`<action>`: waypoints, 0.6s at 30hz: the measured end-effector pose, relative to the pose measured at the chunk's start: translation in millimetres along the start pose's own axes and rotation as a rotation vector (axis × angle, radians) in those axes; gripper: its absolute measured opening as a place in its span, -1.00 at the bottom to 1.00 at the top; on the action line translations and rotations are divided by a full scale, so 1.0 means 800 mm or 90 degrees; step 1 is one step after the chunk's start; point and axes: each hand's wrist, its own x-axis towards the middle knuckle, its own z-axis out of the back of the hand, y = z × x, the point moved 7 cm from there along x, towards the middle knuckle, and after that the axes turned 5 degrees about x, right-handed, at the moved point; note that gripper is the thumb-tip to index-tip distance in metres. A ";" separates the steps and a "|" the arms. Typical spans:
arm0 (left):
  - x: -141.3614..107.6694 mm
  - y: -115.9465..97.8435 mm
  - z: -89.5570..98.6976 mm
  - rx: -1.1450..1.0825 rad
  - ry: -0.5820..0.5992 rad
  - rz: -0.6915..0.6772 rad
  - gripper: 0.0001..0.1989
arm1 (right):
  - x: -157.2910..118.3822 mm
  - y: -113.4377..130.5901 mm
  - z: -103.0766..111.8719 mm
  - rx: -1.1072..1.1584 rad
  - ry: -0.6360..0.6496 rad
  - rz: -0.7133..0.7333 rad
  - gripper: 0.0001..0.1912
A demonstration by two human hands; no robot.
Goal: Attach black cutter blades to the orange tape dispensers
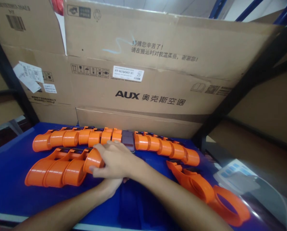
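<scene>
On the blue tabletop, my right hand (115, 158) grips an orange tape dispenser (91, 161), thumb on its near side and fingers over its top. That dispenser is at the right end of a short front row, against three more tape dispensers (54, 173) standing side by side. My left hand (113, 186) is crossed beneath my right wrist. Its fingers are mostly hidden, so whether it holds anything does not show. Just beyond my right hand, a dark phone-like slab (128, 140) lies between two groups of the back row.
Behind runs a long row of orange dispensers, left group (70, 138) and right group (166, 148). Two loose dispensers (232, 205) lie at the right. A large cardboard panel (138, 112) backs the table, with black frame posts (230, 99) beside it. A clear plastic-wrapped packet (237, 176) lies far right.
</scene>
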 end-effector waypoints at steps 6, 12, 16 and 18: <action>-0.003 0.001 -0.010 0.087 0.042 0.001 -0.68 | -0.037 -0.012 0.074 0.096 -0.180 -0.012 -0.37; 0.008 -0.028 -0.005 0.023 0.013 -0.040 -0.66 | -0.104 -0.046 0.126 0.138 -0.367 0.009 -0.38; 0.010 -0.038 -0.006 -0.117 0.033 -0.002 -0.58 | -0.129 -0.060 0.105 0.119 -0.287 0.070 -0.31; 0.010 -0.035 -0.012 -0.121 0.067 0.035 -0.51 | -0.136 -0.065 0.083 0.097 -0.239 0.081 -0.30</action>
